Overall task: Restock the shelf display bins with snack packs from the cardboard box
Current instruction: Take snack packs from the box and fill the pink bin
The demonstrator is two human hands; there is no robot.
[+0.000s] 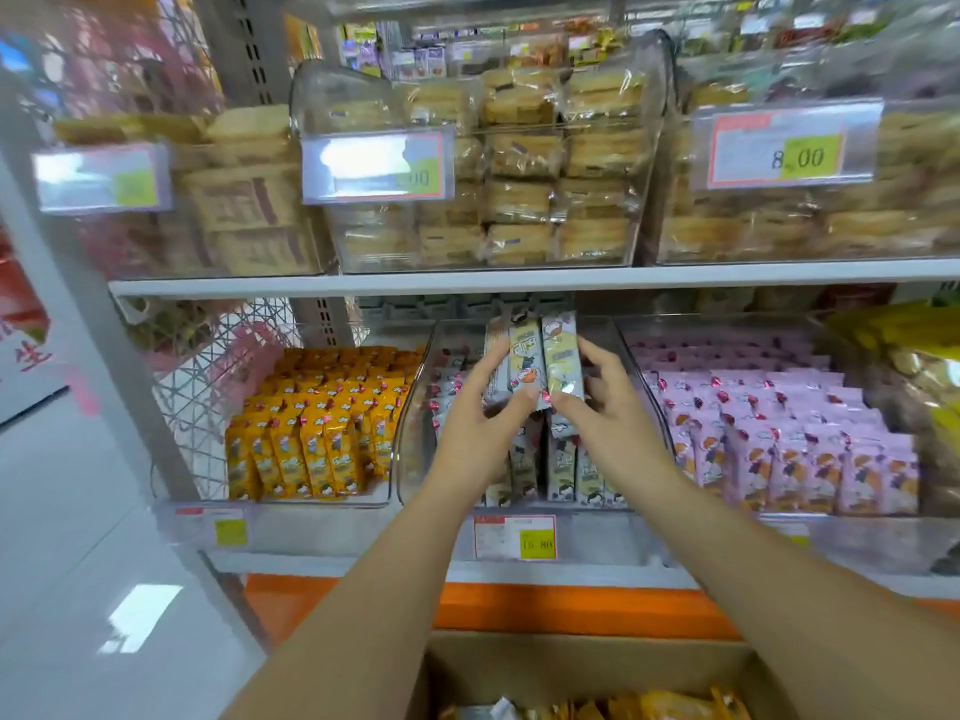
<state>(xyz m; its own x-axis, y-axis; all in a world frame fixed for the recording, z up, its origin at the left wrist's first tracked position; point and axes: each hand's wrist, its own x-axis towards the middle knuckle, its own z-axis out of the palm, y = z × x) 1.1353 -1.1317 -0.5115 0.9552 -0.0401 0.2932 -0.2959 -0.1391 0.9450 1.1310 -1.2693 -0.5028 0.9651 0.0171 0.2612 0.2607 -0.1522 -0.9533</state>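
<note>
One cardboard box: nearest the camera, open, below the forearms; loose yellow packs show at the frame's bottom edge
Price label: on the shelf lip, just in front of the middle bin
Middle bin: clear, between rows of yellow packs on the left and rows of pink packs on the right; grey packs stand upright in its near part
Left hand: thumb and fingers clamped on the left side of the held packs
Right hand: thumb and fingers clamped on their right side
Snack packs: about three, grey and pale green, held upright side by side above the bin's far half, not yet set down
Step in hand: likely seating them behind the standing rows; best lowered straight, faces forward, both grips eased off only once the packs lean on their neighbours, or they may topple
Upper shelf: farthest, carrying clear bins of wrapped pastries
</note>
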